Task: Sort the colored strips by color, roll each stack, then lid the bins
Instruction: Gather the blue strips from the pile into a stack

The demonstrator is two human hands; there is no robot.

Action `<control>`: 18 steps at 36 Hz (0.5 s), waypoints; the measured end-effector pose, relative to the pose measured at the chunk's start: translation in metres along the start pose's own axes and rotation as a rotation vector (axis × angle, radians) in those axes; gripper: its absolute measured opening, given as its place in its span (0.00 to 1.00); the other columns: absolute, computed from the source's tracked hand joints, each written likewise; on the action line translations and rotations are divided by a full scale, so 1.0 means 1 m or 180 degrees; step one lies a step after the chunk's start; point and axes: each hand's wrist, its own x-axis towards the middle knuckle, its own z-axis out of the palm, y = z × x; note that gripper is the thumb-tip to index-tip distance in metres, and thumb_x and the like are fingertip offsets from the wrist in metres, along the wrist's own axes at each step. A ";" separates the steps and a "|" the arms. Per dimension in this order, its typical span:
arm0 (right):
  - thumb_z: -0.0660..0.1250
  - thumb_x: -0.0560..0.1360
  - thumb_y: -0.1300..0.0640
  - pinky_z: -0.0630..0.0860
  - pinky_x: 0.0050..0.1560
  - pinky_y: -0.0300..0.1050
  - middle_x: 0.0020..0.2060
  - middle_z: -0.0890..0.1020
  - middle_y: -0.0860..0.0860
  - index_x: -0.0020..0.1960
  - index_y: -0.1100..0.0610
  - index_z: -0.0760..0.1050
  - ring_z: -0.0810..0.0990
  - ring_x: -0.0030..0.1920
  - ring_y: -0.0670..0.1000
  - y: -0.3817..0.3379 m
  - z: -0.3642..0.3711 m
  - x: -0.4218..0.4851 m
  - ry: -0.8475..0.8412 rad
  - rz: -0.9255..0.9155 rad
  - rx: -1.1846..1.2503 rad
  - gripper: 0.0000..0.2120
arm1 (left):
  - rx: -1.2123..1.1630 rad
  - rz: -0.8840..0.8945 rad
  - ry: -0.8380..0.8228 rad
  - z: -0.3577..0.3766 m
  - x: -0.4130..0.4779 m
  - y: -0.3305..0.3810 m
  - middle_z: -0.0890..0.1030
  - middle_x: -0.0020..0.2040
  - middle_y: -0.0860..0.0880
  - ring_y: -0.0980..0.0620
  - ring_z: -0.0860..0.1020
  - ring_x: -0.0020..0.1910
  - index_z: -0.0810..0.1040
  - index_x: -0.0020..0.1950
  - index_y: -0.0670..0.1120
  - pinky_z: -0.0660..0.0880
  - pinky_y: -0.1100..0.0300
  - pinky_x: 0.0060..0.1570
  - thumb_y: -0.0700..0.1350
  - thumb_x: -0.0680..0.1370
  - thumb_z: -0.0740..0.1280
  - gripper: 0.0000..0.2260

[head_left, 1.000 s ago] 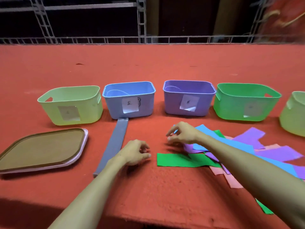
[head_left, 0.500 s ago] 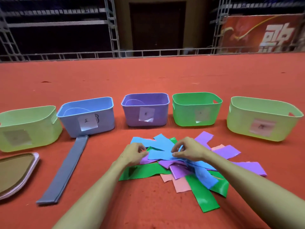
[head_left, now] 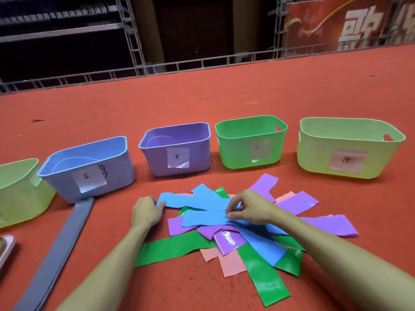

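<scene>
The pile of colored strips (head_left: pixel 226 241) lies on the red carpet (head_left: pixel 202 104), in front of the purple bin (head_left: pixel 197 158) and the green bin (head_left: pixel 235 151). The strips cross each other like a fan, so their long axes point in many directions.

The upper blue strip (head_left: pixel 193 202) lies almost left to right. The left hand (head_left: pixel 146 212) grips its left end with curled fingers and thumb. The lower blue strip (head_left: pixel 202 218) is nearly parallel to it, just nearer to the person. The right hand (head_left: pixel 251 209) pinches blue material at the middle of the pile between thumb and fingertips. It seems to be this lower strip, but the overlap makes it not sure.

I count about four blue strips, four or five purple strips (head_left: pixel 298 202), about three green strips (head_left: pixel 170 248) and at least two pink strips (head_left: pixel 231 263), partly covered.

Five bins stand in a row behind, all without lids: a yellow-green bin (head_left: pixel 20 198) cut by the left edge, the blue bin (head_left: pixel 112 173), the purple one, the green one and a second yellow-green bin (head_left: pixel 314 158) on the right.

One gray strip (head_left: pixel 62 248) lies apart, with its far end touching the blue bin and its long axis running toward the near left. The corner of one lid (head_left: pixel 5 250) shows at the left edge.
</scene>
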 end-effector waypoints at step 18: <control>0.74 0.70 0.60 0.68 0.48 0.33 0.49 0.78 0.52 0.51 0.55 0.83 0.77 0.47 0.49 -0.052 -0.026 0.013 0.0789 -0.0668 0.0083 0.10 | -0.1874 0.1501 0.0617 -0.041 -0.036 0.075 0.78 0.35 0.48 0.42 0.77 0.36 0.72 0.40 0.44 0.75 0.48 0.39 0.36 0.73 0.67 0.06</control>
